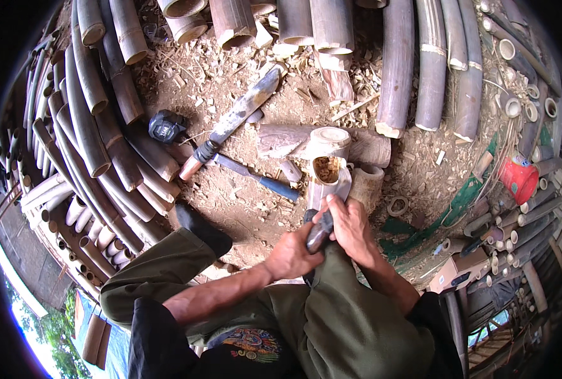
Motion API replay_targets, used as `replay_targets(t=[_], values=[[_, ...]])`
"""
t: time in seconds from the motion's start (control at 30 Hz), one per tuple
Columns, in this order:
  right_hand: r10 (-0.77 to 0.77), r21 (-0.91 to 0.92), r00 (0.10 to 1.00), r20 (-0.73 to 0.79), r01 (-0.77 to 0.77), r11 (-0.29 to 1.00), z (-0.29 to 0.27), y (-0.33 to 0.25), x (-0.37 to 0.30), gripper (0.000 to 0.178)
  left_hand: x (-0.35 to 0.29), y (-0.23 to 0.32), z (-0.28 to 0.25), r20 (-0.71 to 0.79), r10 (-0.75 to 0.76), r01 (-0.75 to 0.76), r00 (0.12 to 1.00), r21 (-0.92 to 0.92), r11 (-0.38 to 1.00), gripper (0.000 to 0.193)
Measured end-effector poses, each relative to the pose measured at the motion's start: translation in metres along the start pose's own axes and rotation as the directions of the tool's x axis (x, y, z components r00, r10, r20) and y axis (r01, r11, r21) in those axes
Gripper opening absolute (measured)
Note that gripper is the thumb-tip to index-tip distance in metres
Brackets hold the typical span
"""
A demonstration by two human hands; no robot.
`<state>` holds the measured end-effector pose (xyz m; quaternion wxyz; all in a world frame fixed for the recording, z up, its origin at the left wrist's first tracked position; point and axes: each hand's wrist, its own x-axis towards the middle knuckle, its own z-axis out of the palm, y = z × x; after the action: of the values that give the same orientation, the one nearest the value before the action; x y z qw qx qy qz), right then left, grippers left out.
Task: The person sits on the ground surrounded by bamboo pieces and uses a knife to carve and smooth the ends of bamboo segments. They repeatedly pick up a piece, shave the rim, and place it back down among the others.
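Observation:
Both my hands work close together over my right knee. My left hand (295, 254) is closed round a dark, smooth object (320, 232); its kind is hard to make out. Just beyond, my right hand (352, 228) grips the near end of a short bamboo piece (322, 189), its thumb stretched along it. The piece's open far end faces up and shows pale brown bits inside. It lies by a cut log (285, 140), a round pale block (329, 140) and another bamboo section (367, 183). A blue-handled knife (256, 177) lies on the ground to the left.
A long mottled tool with black wrapping (246, 110) and a black tape measure (167, 126) lie further left. Bamboo poles (396, 69) surround the work spot. At right are a red container (519, 180), green netting (445, 215) and a cardboard box (459, 270). Shavings cover the dirt.

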<state>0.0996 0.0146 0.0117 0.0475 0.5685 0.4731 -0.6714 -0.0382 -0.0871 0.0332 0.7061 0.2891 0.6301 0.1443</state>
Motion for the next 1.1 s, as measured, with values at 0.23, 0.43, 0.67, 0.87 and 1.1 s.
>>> replay_targets(t=[0.23,0.43,0.67,0.87,1.1], values=[[-0.511,-0.264,0.853,-0.104,0.471,0.842,-0.02,0.001,-0.041,0.018,-0.013,0.02,0.024,-0.114,0.147,-0.125,0.982,0.182,0.975,0.061],[-0.845,-0.73,0.533,0.045,0.595,0.336,-0.084,-0.073,-0.104,0.032,-0.013,0.109,-0.031,-0.031,0.467,-0.388,0.884,0.509,0.768,0.055],[-0.859,-0.246,0.494,-0.138,0.823,0.512,-0.112,-0.046,-0.028,0.04,-0.022,0.169,-0.083,0.054,0.36,-0.329,0.931,-0.299,0.896,0.052],[-0.761,0.293,0.546,-0.35,0.835,0.465,-0.095,-0.023,0.008,0.024,0.053,0.033,-0.061,-0.436,0.194,-0.309,0.879,-0.211,0.927,0.095],[-0.76,0.303,0.528,-0.379,0.847,0.437,-0.068,-0.018,0.029,0.018,0.091,-0.005,0.007,-0.398,0.116,-0.234,0.91,-0.261,0.937,0.1]])
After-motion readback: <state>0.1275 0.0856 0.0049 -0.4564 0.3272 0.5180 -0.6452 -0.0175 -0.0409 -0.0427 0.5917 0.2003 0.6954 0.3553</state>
